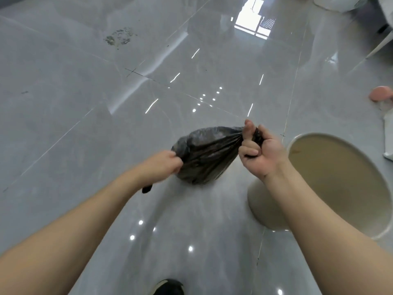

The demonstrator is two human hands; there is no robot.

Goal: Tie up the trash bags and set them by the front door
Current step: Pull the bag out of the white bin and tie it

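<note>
A small black trash bag (204, 154) hangs in the air above the glossy grey floor, held between both hands. My left hand (163, 163) grips a twisted strip of the bag's mouth on its left side; the strip's black end pokes out below my wrist. My right hand (258, 150) grips the gathered plastic on the bag's right side, fingers curled tight around it. The bag looks full and is stretched between the two grips.
A beige round trash bin (361, 165) without a liner stands just right of my right arm. A pink round object (380, 93) lies at the right edge. A dirt patch (119, 37) marks the floor far left. My black shoe (169, 287) shows at the bottom.
</note>
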